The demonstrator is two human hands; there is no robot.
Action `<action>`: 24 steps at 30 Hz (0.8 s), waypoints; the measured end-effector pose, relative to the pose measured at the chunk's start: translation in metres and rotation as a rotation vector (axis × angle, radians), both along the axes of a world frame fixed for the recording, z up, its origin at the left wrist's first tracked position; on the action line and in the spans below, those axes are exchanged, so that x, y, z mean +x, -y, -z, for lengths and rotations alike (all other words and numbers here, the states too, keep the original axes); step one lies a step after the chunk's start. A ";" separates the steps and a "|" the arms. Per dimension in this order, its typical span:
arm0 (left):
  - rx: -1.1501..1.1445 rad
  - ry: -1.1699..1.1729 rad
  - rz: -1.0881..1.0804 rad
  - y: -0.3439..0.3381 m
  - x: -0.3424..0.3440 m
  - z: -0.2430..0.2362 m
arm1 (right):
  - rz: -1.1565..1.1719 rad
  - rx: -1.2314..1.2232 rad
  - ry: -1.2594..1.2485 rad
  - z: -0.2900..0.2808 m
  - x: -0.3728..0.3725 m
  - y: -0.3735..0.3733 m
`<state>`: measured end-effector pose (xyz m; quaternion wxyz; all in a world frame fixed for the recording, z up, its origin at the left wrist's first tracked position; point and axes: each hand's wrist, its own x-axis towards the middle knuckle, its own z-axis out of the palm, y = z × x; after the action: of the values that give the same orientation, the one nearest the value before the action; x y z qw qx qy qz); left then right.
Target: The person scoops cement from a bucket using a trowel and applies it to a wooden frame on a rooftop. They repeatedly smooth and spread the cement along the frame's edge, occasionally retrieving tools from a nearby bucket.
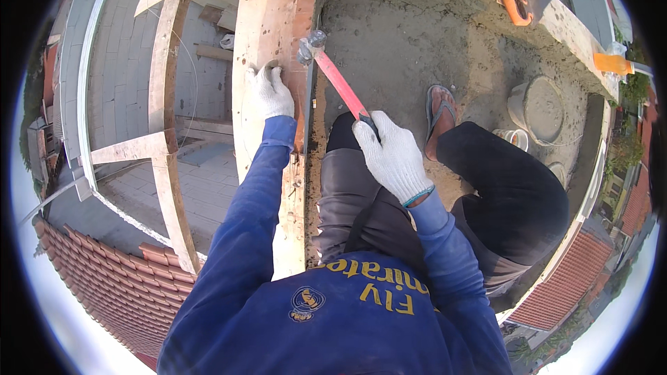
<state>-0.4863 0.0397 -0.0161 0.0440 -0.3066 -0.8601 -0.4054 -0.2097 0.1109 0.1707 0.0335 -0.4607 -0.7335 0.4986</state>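
My left hand (267, 92), in a white glove, rests on a wide wooden plank (267, 24) with its fingertips pinched together at a spot on the board; whatever they pinch is too small to see. My right hand (392, 156), also gloved, grips the red handle of a hammer (333, 73). The hammer's metal head (311, 45) hangs just above the plank's right edge, a short way right of my left fingertips. I crouch on a sandy concrete slab (417, 35), knees bent, one foot in a sandal (440, 118).
The plank runs along the slab's edge, with a long drop to a paved yard (201, 187) and a red tiled roof (118, 278) at left. Wooden frame pieces (167, 146) jut out there. A cement-filled bucket (538, 107), an orange tool (515, 3) and a wooden beam lie at right.
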 end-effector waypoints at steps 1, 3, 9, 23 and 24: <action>0.005 -0.020 -0.018 -0.001 0.001 0.002 | -0.031 0.013 0.009 0.000 -0.004 0.003; 0.014 -0.022 -0.022 0.001 0.005 -0.001 | -0.079 0.094 -0.045 0.004 -0.013 0.009; -0.014 -0.123 0.064 0.006 -0.002 -0.003 | -0.218 0.389 -0.021 -0.006 -0.045 0.011; -0.072 -0.044 0.070 0.003 0.001 -0.012 | -0.249 0.572 -0.002 -0.019 -0.076 0.004; -0.074 -0.036 0.068 0.006 -0.001 -0.012 | -0.196 0.558 -0.102 -0.043 -0.081 0.011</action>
<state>-0.4870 0.0335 -0.0043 0.0345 -0.3445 -0.8626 -0.3690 -0.2909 0.1000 0.2137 0.1474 -0.3352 -0.8804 0.3012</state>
